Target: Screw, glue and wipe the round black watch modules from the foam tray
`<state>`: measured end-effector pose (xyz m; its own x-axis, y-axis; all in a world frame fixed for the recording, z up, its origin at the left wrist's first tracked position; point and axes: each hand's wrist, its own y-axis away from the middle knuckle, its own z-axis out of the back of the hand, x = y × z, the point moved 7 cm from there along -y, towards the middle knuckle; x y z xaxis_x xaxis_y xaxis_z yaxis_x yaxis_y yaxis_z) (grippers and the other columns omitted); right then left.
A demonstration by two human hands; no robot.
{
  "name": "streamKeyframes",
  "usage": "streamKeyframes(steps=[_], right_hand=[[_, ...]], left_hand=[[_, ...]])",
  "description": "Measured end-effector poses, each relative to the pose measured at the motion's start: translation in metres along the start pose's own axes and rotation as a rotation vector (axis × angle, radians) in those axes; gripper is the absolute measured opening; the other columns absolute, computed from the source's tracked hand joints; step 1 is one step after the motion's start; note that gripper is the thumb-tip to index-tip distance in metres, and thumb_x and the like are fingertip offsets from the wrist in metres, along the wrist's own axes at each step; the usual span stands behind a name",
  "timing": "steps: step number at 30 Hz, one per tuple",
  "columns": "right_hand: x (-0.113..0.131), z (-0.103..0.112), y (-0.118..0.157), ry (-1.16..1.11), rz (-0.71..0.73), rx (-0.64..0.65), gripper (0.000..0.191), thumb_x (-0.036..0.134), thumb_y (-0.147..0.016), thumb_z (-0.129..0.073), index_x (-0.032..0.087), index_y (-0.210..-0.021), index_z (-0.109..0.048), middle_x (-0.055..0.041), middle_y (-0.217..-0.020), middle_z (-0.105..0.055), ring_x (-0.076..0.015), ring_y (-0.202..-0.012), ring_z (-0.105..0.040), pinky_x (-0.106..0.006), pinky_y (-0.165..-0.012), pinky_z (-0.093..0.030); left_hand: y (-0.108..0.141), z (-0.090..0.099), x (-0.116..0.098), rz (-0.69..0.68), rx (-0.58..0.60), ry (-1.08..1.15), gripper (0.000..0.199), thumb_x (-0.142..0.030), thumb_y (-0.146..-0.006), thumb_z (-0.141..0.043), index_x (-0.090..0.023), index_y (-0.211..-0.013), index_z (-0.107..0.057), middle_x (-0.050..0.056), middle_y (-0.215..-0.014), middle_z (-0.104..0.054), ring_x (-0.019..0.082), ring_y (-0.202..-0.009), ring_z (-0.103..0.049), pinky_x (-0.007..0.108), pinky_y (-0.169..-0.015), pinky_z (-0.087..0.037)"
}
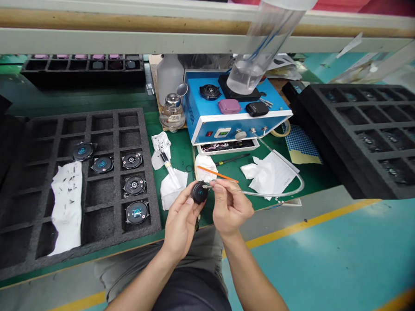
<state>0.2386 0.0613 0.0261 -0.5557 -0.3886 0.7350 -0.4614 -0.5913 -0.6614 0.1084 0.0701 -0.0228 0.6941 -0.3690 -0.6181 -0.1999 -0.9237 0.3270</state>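
Between the fingers of my left hand [182, 219] is a round black watch body [199, 192], its face with a blue mark turned up toward me. My right hand [231, 207] pinches the end of a clear thin tube [261, 194], whose tip meets the edge of the watch body. From there the tube loops right and back to the front of a blue box-shaped machine [212, 121]. Just beyond my hands lie an orange stick [217, 174] and crumpled white wipes [269, 172].
On the left, a black foam tray [152, 217] holds several watch bodies [137, 212] and a marked white cloth [67, 208]. A glass pump bottle [172, 112] stands beside the machine, which carries a tall clear cylinder [248, 69]. Stacked foam trays [333, 148] stand at right.
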Motion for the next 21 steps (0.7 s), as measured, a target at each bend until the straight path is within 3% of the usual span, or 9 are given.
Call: streamKeyframes(steps=[21], right_hand=[[0.0006, 0.0003, 0.0004, 0.01, -0.012, 0.004, 0.01, 0.019, -0.093, -0.065, 0.024, -0.094, -0.073, -0.002, -0.082, -0.079, -0.0183, -0.075, -0.075, -0.035, -0.072, -0.062]], left_hand=[[0.0, 0.0018, -0.0002, -0.001, -0.01, 0.005, 0.033, -0.03, -0.084, -0.079, -0.024, -0.117, -0.08, 0.009, -0.136, -0.072, 0.029, -0.135, -0.062, 0.04, -0.112, -0.051]])
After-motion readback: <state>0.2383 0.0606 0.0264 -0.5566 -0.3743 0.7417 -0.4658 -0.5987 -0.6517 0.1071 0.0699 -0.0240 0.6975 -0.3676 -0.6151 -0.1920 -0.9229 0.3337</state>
